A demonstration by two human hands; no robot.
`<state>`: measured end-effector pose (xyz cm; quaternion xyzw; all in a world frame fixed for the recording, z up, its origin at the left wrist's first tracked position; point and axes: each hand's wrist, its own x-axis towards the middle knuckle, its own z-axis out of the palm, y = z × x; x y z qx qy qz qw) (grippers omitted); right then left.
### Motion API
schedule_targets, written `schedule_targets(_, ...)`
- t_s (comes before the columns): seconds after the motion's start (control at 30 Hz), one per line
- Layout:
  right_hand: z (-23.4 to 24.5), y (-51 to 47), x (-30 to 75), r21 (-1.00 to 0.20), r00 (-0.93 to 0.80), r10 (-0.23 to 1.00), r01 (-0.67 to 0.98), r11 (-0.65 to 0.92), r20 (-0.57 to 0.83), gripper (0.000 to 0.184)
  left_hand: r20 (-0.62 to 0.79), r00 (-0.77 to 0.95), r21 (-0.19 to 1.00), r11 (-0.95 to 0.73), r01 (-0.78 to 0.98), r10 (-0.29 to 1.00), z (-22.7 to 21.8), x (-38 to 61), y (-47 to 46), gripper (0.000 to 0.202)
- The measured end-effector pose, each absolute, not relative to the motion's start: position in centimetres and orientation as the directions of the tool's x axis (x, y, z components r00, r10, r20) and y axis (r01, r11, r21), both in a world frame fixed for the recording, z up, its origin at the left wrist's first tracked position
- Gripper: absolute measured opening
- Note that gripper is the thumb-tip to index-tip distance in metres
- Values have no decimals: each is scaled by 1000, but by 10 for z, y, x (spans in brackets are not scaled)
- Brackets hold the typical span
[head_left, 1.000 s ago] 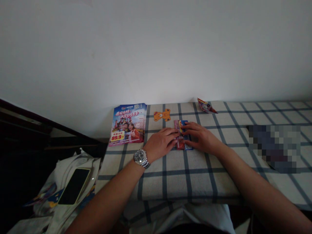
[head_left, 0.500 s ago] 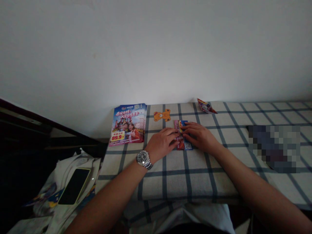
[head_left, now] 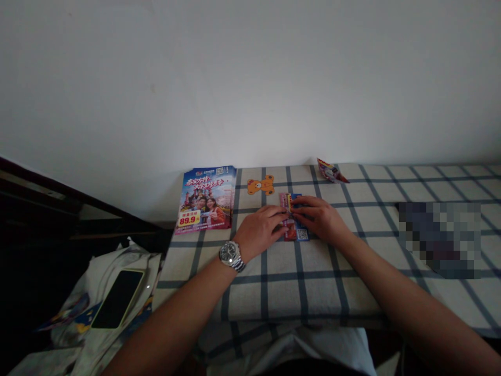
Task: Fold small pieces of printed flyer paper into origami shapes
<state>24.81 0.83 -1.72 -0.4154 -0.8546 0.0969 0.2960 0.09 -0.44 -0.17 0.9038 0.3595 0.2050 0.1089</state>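
A small folded leaflet [head_left: 290,233], printed in pink, red and blue with a QR code at its lower right, lies flat on the checked cloth between my hands. My left hand [head_left: 263,225], with a metal watch [head_left: 230,254] at the wrist, grips the leaflet's left edge with bent fingers. From the other side, my right hand [head_left: 318,219] has its fingertips on the leaflet's right part, thumb tucked close. Some of the paper is hidden under the fingers of both hands.
A stack of flyers [head_left: 205,201] lies at the table's left end. Near it is a bear picture [head_left: 261,185]. A folded paper piece [head_left: 331,171] stands by the wall. A blurred dark item [head_left: 438,237] lies right. A phone [head_left: 118,298] rests on white bags [head_left: 96,277] lower left.
My right hand's fingers have shifted slightly left across the leaflet. My left hand and the leaflet stay almost where they were.
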Motion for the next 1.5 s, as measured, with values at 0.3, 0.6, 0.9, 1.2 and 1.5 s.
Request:
schedule_targets(0.3, -14, 5, 247, -377, -456, 789, 703, 603, 411, 22, 289, 661, 355, -719, 598, 692, 1, 1, -5, 29)
schedule_targets(0.6, -9, 4, 245, -367, -466, 793, 711, 600, 393, 23, 274, 661, 329, -714, 619, 699, 0, 1, -5, 31)
schedule_targets(0.9, -13, 5, 245, -336, -479, 779, 714, 614, 405, 27, 280, 670, 332, -724, 605, 687, 1, 0, -5, 30)
schedule_targets(1.2, -13, 7, 245, -324, -488, 774, 715, 619, 403, 31, 267, 667, 324, -716, 618, 696, 1, 1, -5, 31)
schedule_targets(1.5, -9, 6, 243, -321, -485, 784, 726, 608, 388, 35, 259, 671, 324, -717, 618, 695, 0, 1, -5, 32)
